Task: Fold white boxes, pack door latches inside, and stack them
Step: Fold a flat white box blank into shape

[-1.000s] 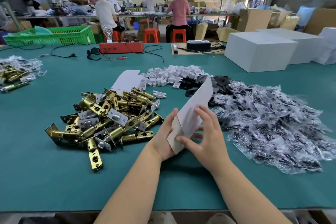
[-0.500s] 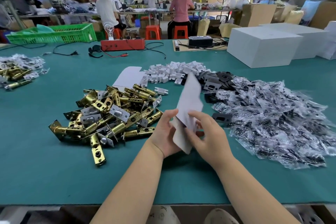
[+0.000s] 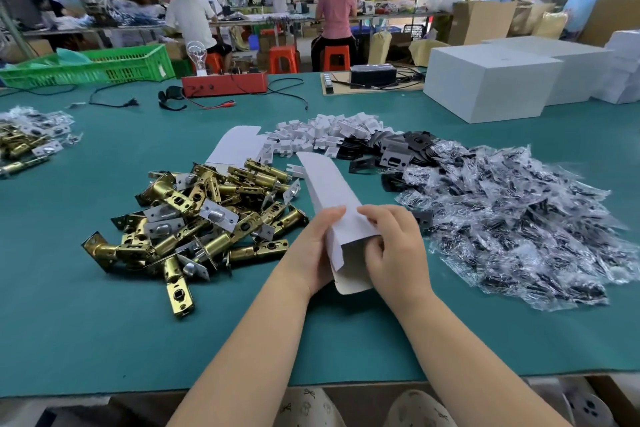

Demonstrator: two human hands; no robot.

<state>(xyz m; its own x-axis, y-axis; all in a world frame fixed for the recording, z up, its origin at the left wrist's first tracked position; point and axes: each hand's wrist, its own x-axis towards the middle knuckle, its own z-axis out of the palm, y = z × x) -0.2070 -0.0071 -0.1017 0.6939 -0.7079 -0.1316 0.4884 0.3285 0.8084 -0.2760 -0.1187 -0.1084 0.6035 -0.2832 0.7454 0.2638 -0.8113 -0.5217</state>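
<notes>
Left hand (image 3: pixel 313 253) cups the left side of the white box (image 3: pixel 341 218), fingers curled behind it, thumb on the front face. Right hand (image 3: pixel 394 250) grips the box's right side, fingers bent over the edge near its open bottom end. Box half-formed, held above the table (image 3: pixel 86 333); long axis runs near-to-far, far end tilted left. Pile of door latches (image 3: pixel 207 218) just left of the hands; bagged parts (image 3: pixel 512 218) just right. Bare green table at the near edge. Flat cardboard (image 3: pixel 239 144) lies beyond the latches.
</notes>
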